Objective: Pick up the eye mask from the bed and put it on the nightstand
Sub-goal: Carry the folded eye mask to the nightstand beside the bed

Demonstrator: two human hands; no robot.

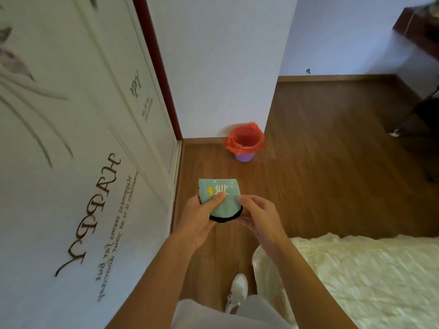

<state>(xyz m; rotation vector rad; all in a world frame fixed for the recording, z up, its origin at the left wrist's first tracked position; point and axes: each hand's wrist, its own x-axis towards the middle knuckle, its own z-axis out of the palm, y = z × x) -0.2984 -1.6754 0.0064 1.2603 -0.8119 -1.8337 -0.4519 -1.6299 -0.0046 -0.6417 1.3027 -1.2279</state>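
Note:
The eye mask [219, 198] is teal with a white character, a small yellow mark and a black edge, and it is folded in half. I hold it in front of me above the wooden floor. My left hand [202, 217] grips its left side with the thumb on the front. My right hand [259, 212] pinches its right edge. The bed [368, 276], under a cream quilted cover, lies at the lower right. No nightstand can be made out with certainty.
A white wardrobe [71, 162] with printed lettering fills the left side. A purple bin with a red liner [244, 143] stands by the wall corner ahead. Dark furniture [420, 32] sits at the upper right. A white shoe [237, 290] shows below.

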